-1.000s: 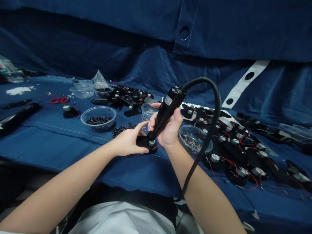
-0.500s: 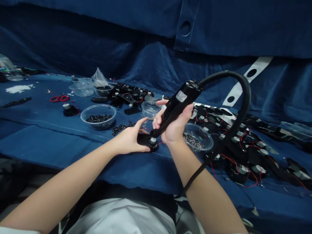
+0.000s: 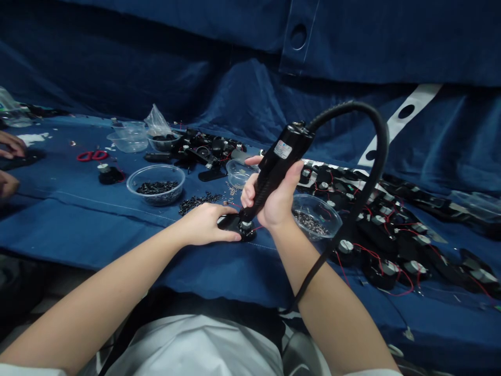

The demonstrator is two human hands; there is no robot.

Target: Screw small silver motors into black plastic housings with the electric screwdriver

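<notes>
My right hand (image 3: 276, 197) is shut around a black electric screwdriver (image 3: 279, 159), whose thick black cable (image 3: 381, 141) arches up to the right and falls past my right forearm. The screwdriver's lower end meets a silver motor cap (image 3: 246, 225) on a small black plastic part (image 3: 230, 223). My left hand (image 3: 205, 225) presses down on that part, holding it on the blue cloth (image 3: 219, 277). The screwdriver's tip is hidden where it meets the part.
A transparent bowl of black screws (image 3: 155, 184) stands left of my hands, and one of small metal screws (image 3: 316, 217) to the right. Black parts with red wires (image 3: 391, 256) cover the right side. Red scissors (image 3: 93, 155) lie far left, near a co-worker's hands (image 3: 8, 156).
My left hand has closed down over the black part, with its thumb no longer raised. The screwdriver has tilted slightly, and a co-worker's hands have entered at the left edge.
</notes>
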